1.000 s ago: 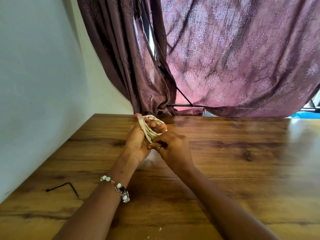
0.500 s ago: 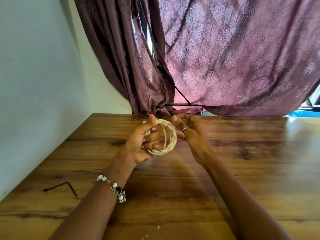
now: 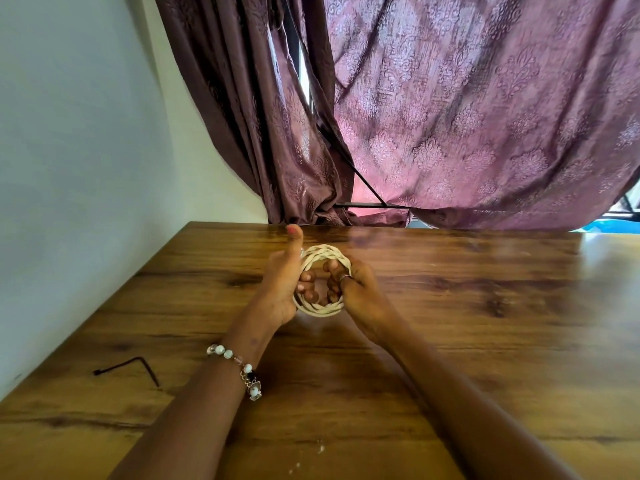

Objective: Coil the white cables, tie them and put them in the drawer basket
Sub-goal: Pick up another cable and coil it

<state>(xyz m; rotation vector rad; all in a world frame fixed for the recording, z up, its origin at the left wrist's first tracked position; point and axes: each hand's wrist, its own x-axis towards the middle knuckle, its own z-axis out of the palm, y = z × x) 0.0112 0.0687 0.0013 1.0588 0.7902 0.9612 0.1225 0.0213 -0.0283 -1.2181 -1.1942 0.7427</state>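
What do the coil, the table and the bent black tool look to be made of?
Coil: cream-white cable, likely a smooth plastic jacket; its strands bend in even twisted loops. Table: wood or wood-look laminate, glossy; grain, knots and window glare show. Tool: thin, dark, L-shaped, probably metal, like a hex key.

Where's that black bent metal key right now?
In the head view, the key lies on the table at near left, close to the wall, left of the left forearm.
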